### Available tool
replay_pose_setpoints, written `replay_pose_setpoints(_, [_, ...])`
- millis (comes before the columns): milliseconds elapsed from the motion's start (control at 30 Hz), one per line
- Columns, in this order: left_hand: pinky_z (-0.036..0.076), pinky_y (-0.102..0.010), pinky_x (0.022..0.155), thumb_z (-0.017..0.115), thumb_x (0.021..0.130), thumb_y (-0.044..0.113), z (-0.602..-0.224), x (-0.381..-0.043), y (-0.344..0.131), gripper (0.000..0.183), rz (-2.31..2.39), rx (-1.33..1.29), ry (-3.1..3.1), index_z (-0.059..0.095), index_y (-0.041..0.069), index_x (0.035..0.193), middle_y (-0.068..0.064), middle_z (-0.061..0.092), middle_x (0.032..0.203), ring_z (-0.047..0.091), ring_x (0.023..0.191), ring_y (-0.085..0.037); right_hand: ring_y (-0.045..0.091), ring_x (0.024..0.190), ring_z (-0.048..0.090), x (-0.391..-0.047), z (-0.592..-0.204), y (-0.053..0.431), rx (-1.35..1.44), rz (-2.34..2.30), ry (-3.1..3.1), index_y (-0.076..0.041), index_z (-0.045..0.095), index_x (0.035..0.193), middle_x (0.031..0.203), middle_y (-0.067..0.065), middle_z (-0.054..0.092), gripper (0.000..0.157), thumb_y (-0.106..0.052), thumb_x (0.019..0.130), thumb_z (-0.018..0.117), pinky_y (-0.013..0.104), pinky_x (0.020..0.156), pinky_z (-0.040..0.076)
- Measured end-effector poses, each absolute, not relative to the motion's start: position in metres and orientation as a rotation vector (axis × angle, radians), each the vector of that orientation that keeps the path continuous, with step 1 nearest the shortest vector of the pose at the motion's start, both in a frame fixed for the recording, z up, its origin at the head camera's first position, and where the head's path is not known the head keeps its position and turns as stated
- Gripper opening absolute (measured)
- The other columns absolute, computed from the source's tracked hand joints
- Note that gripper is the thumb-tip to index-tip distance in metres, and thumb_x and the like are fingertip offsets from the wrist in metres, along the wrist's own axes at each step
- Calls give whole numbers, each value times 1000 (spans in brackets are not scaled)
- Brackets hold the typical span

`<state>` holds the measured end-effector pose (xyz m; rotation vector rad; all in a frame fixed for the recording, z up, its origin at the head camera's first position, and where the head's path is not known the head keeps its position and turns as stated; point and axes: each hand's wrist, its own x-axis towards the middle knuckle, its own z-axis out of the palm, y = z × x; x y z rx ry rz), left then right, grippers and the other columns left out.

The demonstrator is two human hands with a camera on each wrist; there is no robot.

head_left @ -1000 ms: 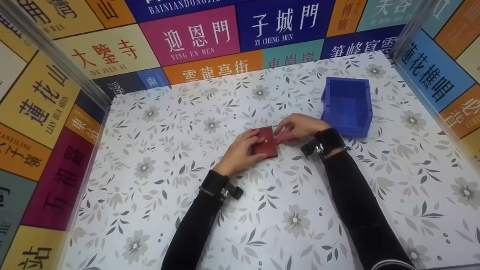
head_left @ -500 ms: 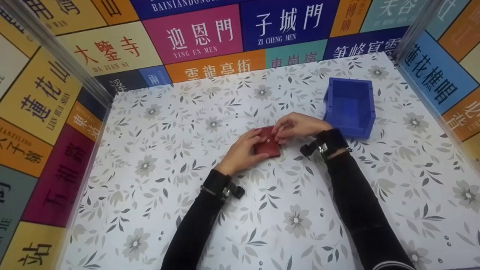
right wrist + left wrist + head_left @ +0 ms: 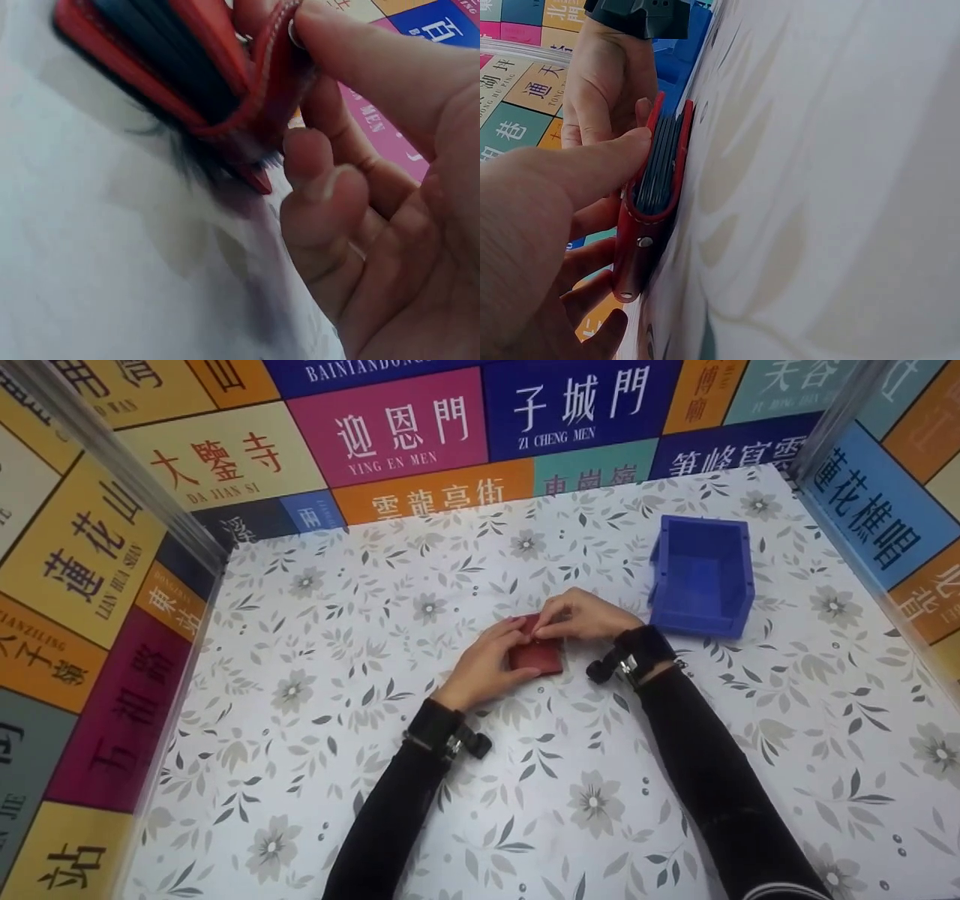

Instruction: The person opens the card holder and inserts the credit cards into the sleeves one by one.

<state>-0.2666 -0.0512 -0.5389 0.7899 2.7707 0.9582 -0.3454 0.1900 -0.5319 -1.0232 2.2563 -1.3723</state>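
A small red leather card holder (image 3: pixel 545 658) with a stitched edge lies on the patterned tabletop. My left hand (image 3: pixel 481 666) grips its left side, thumb on the cover's lower part and fingers along the far edge. In the left wrist view, dark plastic sleeves (image 3: pixel 660 166) are stacked between the two covers. My right hand (image 3: pixel 585 615) pinches the holder's closing strap (image 3: pixel 271 82), which bends round the open side over the cover. The thumb is at the strap's metal snap (image 3: pixel 295 34) in the right wrist view. The fingertips partly hide the strap's end.
A blue plastic bin (image 3: pixel 701 577) stands behind and to the right of my right hand. The floral tabletop (image 3: pixel 375 780) is bounded at the back and sides by panels (image 3: pixel 390 427) printed with coloured signs.
The strap stuck out to the right of the holder earlier; my right hand has brought it leftward over the cover. My left hand keeps its hold in nearly the same spot.
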Motion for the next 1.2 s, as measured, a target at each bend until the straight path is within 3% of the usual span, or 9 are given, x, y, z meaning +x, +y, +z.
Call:
replay_pose_setpoints(167, [31,-36,124,78,91,43,-541,-265,-51,67,1023,754,2752,54,14,146,-3,41,164,36,152,-20,0,79,66,-342,-536,184,-894,-1412,2286,9,78,97,97,23,77,11,3,88,79,13,72,51])
replay_pose_setpoints(333, [37,-37,120,81,89,42,-542,-266,-50,74,1097,738,2726,48,16,150,-3,46,160,45,145,-20,1,75,65,-340,-535,180,-786,-1391,2328,3,80,97,95,17,78,15,-6,86,84,14,69,50])
replay_pose_setpoints(500, [38,-36,119,81,88,42,-542,-267,-50,73,1095,701,2714,49,19,150,-1,47,159,47,143,-18,5,78,64,-340,-532,178,-701,-1356,2350,-4,82,95,95,9,79,17,-15,83,87,16,70,48])
replay_pose_setpoints(767, [40,-37,117,82,88,42,-542,-267,-51,75,1115,679,2698,47,21,151,-1,49,156,49,140,-19,7,80,68,-340,-533,177,-606,-1390,2325,-4,83,95,93,3,81,18,-13,81,89,16,70,50])
replay_pose_setpoints(1033, [40,-38,118,81,88,42,-543,-269,-52,75,1135,719,2692,47,22,152,-2,48,157,48,142,-19,8,77,56,-339,-526,173,-511,-1362,2351,3,80,97,92,6,75,24,-9,79,90,18,65,42])
replay_pose_setpoints(1200, [39,-38,119,81,88,42,-542,-269,-53,77,1135,712,2685,46,21,153,-2,47,158,47,143,-19,11,81,59,-337,-524,172,-441,-1341,2369,-1,82,92,95,6,78,22,-13,77,92,19,66,43])
